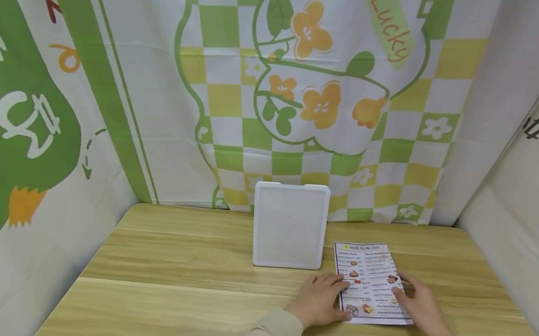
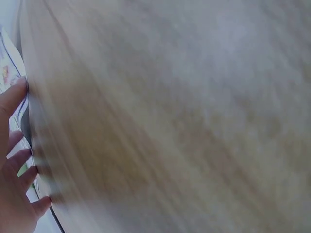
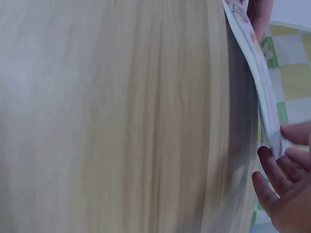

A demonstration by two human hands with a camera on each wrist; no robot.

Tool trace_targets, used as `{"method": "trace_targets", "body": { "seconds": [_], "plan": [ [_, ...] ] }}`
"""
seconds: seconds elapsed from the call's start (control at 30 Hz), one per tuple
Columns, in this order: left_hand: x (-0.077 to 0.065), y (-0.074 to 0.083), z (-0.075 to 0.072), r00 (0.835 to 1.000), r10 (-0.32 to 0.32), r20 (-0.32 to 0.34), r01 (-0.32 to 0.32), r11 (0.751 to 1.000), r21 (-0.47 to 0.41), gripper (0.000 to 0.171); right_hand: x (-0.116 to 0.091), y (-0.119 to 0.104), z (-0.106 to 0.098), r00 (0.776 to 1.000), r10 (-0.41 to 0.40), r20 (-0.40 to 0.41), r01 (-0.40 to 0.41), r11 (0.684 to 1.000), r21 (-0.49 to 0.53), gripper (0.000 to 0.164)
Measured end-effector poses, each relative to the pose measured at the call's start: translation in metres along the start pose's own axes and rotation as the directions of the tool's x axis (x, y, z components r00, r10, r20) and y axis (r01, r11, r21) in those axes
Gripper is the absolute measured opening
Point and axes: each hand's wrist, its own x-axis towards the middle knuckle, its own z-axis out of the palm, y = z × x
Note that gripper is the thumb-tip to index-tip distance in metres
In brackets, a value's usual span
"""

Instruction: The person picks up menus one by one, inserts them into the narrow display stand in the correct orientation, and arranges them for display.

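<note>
A printed menu (image 1: 370, 289) headed "Dim Sum Inn" lies on the right part of the table between both hands. My right hand (image 1: 421, 308) pinches its right edge, thumb on top; in the right wrist view the sheet (image 3: 257, 63) bows slightly, with a dark shadow beneath its edge. At the left edge rests my left hand (image 1: 317, 300), its fingers spread and its thumb on the lower left corner. In the left wrist view, the left hand's fingertips (image 2: 43, 201) touch the table beside the paper.
A white framed panel (image 1: 289, 227) stands upright behind the left hand, near the menu's upper left. The wooden table (image 1: 169, 268) ends against a checkered curtain (image 1: 245, 156) at the back. Printed cloth hangs on both sides.
</note>
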Motion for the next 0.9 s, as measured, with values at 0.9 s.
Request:
{"method": "trace_targets", "body": {
  "seconds": [0.9],
  "plan": [
    [0.000, 0.009, -0.001, 0.912, -0.397, -0.103, 0.212, 0.673, -0.709, 0.032, -0.011, -0.030, 0.000, 0.944, 0.309, -0.117, -0.274, 0.931, 0.242, 0.049]
  ]
}}
